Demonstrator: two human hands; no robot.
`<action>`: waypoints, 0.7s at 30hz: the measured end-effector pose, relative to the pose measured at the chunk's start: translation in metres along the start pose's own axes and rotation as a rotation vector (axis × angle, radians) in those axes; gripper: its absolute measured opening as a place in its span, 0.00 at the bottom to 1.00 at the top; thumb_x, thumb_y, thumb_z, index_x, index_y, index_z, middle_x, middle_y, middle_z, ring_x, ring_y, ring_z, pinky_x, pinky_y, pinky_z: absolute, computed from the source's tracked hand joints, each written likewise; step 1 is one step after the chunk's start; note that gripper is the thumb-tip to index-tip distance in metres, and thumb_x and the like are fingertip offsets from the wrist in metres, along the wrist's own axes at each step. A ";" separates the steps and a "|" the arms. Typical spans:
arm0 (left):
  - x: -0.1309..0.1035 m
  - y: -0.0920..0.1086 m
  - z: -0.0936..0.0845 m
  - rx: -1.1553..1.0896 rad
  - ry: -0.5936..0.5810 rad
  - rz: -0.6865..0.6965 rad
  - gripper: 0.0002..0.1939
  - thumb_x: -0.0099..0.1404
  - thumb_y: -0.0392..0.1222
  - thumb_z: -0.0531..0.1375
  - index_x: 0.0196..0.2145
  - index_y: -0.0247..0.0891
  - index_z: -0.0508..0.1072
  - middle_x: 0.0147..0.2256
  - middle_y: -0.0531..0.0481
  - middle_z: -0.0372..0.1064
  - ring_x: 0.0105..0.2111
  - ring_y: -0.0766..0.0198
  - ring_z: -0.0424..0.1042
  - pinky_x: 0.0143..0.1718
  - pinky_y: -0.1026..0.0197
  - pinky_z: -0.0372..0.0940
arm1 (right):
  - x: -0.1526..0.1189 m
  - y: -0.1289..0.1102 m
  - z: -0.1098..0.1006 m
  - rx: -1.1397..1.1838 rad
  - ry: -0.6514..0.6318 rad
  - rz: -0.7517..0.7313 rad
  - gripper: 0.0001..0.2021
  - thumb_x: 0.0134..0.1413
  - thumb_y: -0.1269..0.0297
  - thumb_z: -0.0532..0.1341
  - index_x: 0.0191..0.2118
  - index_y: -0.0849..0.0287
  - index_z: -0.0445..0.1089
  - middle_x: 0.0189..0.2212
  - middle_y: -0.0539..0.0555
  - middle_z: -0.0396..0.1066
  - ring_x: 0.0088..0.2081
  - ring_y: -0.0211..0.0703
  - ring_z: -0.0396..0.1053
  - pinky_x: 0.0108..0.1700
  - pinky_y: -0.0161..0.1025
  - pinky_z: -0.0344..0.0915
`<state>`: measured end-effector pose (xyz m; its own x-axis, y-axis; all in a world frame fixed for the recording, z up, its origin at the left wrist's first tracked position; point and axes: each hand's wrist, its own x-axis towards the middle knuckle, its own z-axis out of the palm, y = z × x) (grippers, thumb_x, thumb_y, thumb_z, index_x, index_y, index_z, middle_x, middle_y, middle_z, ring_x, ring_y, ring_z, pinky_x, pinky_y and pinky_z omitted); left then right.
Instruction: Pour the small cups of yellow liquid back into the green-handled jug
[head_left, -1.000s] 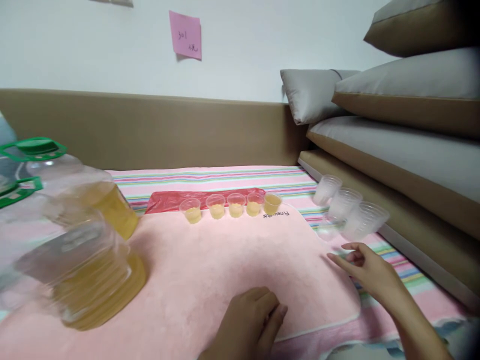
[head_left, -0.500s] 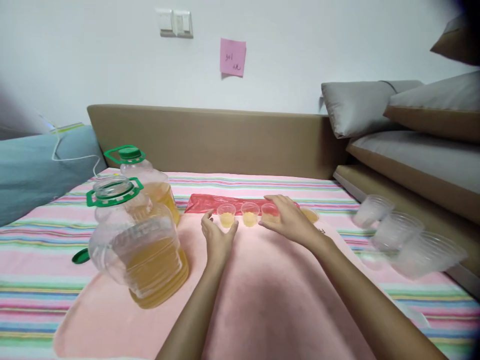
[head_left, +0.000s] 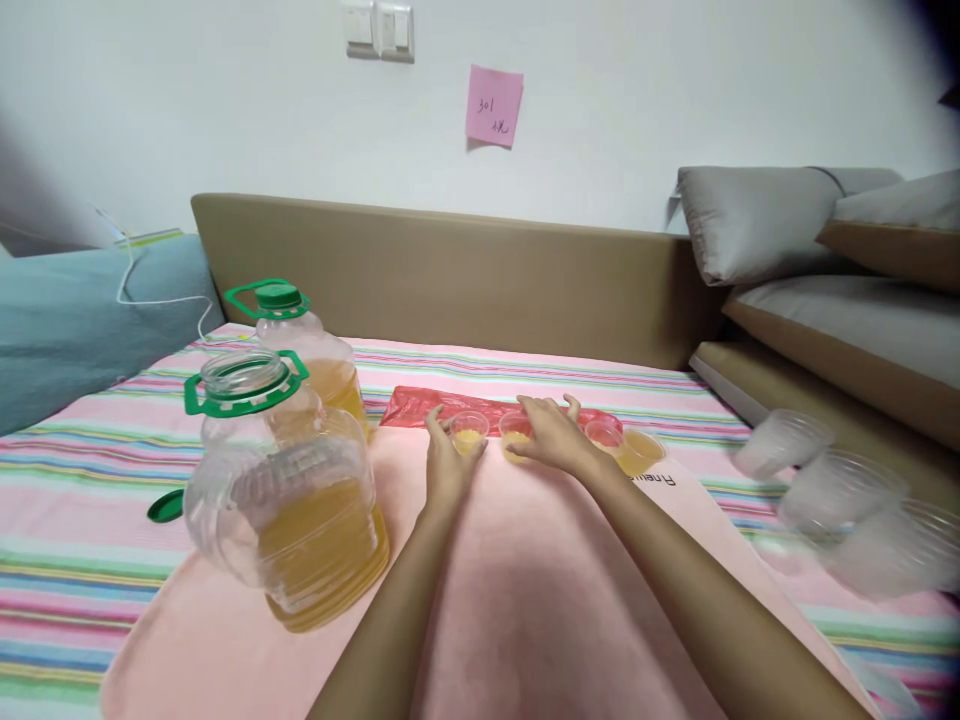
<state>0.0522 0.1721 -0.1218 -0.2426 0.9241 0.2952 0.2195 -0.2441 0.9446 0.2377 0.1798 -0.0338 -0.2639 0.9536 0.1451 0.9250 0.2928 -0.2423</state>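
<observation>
Small clear plastic cups with yellow liquid stand in a row on the pink mat [head_left: 517, 590]. My left hand [head_left: 447, 462] curves its thumb and fingers around the leftmost cup [head_left: 470, 434]. Thumb and forefinger of my right hand [head_left: 559, 437] are on either side of the second cup [head_left: 514, 440], with the other fingers raised. My right hand hides part of the row behind it. To its right are another cup [head_left: 604, 434] and a wider cup of amber liquid [head_left: 642, 452]. Red plastic film [head_left: 411, 405] lies just behind the cups.
An uncapped jug [head_left: 322, 540] of amber liquid stands at left, with a capped jug [head_left: 334, 378] behind it. A green cap [head_left: 166, 506] lies beside them. Stacked clear cups [head_left: 844, 490] lie at right, near piled cushions [head_left: 862, 320]. A brown headboard [head_left: 450, 270] borders the back.
My right hand has moved left from the third cup to the second. My left hand has closed in around the leftmost cup. The view has shifted slightly.
</observation>
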 end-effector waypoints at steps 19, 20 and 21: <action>-0.080 0.053 -0.001 -0.062 -0.308 0.054 0.46 0.59 0.50 0.71 0.66 0.43 0.51 0.58 0.35 0.68 0.61 0.45 0.72 0.64 0.37 0.66 | -0.152 0.036 -0.039 0.587 0.267 0.128 0.48 0.48 0.50 0.76 0.74 0.50 0.60 0.55 0.60 0.77 0.55 0.62 0.77 0.59 0.61 0.73; -0.088 0.056 0.002 -0.069 -0.357 0.053 0.46 0.59 0.49 0.71 0.67 0.43 0.51 0.57 0.36 0.68 0.60 0.45 0.73 0.64 0.38 0.67 | -0.162 0.043 -0.036 0.589 0.287 0.154 0.47 0.48 0.50 0.76 0.73 0.49 0.61 0.54 0.60 0.77 0.54 0.62 0.77 0.58 0.61 0.73; -0.095 0.059 0.005 -0.078 -0.406 0.052 0.47 0.59 0.49 0.72 0.67 0.43 0.51 0.57 0.36 0.68 0.59 0.46 0.74 0.64 0.38 0.67 | -0.170 0.050 -0.032 0.586 0.309 0.172 0.46 0.48 0.49 0.75 0.72 0.49 0.62 0.54 0.60 0.77 0.54 0.62 0.77 0.58 0.61 0.73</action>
<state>0.0933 0.0710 -0.0948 0.1628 0.9470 0.2768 0.1457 -0.3005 0.9426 0.3378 0.0303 -0.0399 0.0445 0.9517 0.3039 0.6233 0.2113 -0.7529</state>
